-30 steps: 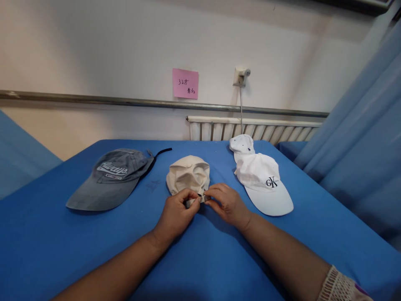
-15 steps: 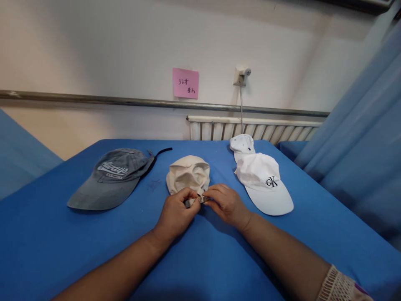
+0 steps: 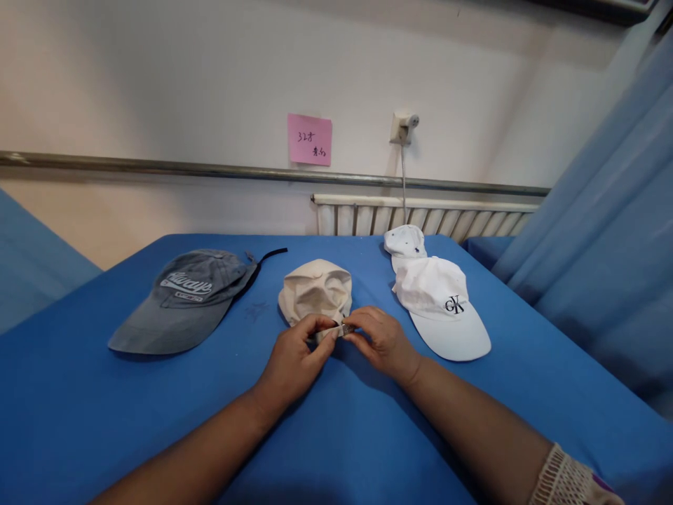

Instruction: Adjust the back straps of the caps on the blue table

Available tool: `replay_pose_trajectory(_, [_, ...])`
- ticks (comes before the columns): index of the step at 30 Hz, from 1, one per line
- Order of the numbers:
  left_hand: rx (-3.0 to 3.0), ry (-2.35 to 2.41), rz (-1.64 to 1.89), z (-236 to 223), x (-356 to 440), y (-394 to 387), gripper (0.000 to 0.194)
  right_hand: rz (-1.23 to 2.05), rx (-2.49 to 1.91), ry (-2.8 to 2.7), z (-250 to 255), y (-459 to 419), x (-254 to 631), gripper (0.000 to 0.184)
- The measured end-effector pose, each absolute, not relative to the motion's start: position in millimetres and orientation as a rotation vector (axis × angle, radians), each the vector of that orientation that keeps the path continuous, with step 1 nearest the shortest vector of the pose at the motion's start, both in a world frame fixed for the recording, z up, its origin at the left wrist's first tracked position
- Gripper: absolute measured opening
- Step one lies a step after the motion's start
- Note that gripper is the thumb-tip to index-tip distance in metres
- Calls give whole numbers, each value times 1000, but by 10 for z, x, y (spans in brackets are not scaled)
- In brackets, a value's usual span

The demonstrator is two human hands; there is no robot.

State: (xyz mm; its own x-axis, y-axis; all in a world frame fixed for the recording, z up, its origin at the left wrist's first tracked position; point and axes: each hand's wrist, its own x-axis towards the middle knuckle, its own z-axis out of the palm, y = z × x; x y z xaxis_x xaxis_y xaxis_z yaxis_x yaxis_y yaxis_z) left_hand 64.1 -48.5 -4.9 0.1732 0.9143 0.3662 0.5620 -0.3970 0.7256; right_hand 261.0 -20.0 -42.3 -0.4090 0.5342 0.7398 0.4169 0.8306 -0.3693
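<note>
A beige cap (image 3: 316, 289) lies on the blue-covered table (image 3: 336, 435) with its back strap toward me. My left hand (image 3: 297, 358) pinches the cap's strap (image 3: 326, 334) between thumb and fingers. Close beside it, my right hand (image 3: 383, 344) is closed on the small metal buckle (image 3: 347, 329) at the strap's other end. The fingertips partly hide strap and buckle. To the left rests a grey cap (image 3: 184, 301) with white lettering and a dark strap trailing behind. On the right is a white cap (image 3: 442, 301) with black letters, overlapping a smaller white cap (image 3: 404, 243) behind it.
At the table's back edge stand a white radiator (image 3: 378, 219) and a metal rail (image 3: 236, 172) along the wall. A pink note (image 3: 310, 140) and a plugged socket (image 3: 402, 129) are above. Blue curtains (image 3: 594, 231) hang at both sides.
The strap between my fingertips has shifted slightly, and more of it shows between my left thumb and the buckle. Both hands keep their place; the caps stay put.
</note>
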Motion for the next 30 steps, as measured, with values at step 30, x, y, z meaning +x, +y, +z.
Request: replay_pose_trajectory(30, [2159,1441,1195,-116,607,-451,15,256,-700,-2036,-396,-230,2593,17])
